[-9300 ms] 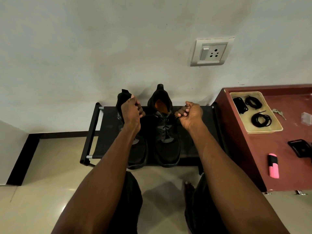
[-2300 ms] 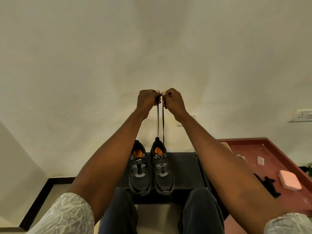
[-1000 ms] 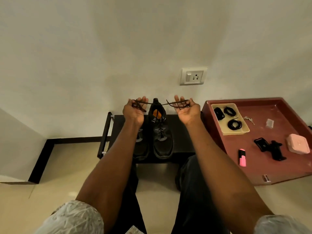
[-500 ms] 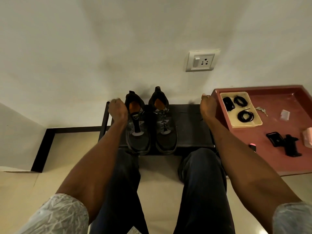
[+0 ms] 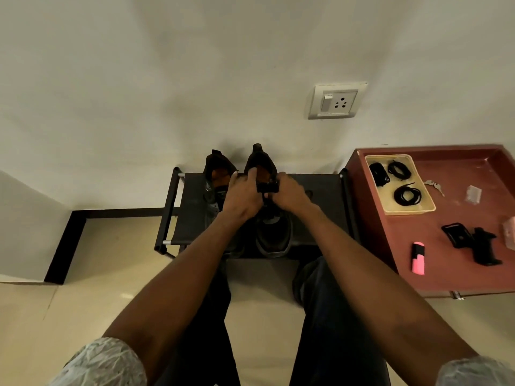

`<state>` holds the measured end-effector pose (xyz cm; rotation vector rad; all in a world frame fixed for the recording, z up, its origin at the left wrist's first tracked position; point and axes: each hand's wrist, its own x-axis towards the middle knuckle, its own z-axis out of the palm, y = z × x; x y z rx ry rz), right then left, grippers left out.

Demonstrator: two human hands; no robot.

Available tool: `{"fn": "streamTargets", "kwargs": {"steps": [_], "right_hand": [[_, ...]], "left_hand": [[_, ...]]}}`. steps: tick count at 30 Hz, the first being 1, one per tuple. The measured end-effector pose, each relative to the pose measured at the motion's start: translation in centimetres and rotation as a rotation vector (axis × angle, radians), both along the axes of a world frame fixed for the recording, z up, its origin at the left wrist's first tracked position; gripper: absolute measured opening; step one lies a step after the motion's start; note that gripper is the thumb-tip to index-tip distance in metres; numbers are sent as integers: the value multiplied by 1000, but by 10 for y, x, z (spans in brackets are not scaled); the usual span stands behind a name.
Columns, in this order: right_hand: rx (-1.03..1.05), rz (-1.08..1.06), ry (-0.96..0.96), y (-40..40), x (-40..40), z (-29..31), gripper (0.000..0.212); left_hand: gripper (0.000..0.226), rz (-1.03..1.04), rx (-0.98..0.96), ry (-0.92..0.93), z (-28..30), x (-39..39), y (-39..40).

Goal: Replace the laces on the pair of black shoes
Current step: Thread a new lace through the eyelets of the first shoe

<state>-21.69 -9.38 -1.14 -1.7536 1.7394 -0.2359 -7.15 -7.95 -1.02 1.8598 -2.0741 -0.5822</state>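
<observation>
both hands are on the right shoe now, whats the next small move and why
Probably pinch the lace at the top eyelets and start drawing it out. Both the left hand and right hand sit at the tongue of the right-side shoe, and coiled black laces wait in the tray. Whether a lace is already gripped is unclear.

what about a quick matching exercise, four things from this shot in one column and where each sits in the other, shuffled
Things:
1. coiled black laces
2. pink highlighter
3. pair of black shoes
4. wall socket

Places:
A. on the black rack
B. on the wall above the rack
C. in the beige tray
D. bare on the red table, near its front edge

Pairs: 1-C, 2-D, 3-A, 4-B
</observation>
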Motion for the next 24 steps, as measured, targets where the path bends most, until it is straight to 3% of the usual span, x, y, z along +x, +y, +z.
{"fn": "streamTargets", "kwargs": {"steps": [2, 4, 6, 10, 16, 21, 24], "right_hand": [[3, 3, -14, 1, 3, -10, 40], [40, -17, -121, -2, 0, -17, 14], [53, -110, -268, -5, -7, -20, 26], [87, -443, -742, -1, -24, -21, 30], [71, -639, -1012, 2, -36, -22, 34], [142, -694, -1386, -11, -21, -26, 42], [167, -652, -1573, -22, -13, -27, 30]], "left_hand": [[38, 19, 119, -70, -9, 2, -4], [18, 52, 161, 3, -17, 6, -8], [23, 74, 130, 173, -25, 10, -9], [27, 102, 119, 419, -29, 3, -9], [28, 204, 177, 611, -33, -16, -20], [24, 477, 224, 1127, -39, -6, -17], [20, 567, 199, 1537, -40, -5, -22]]}}
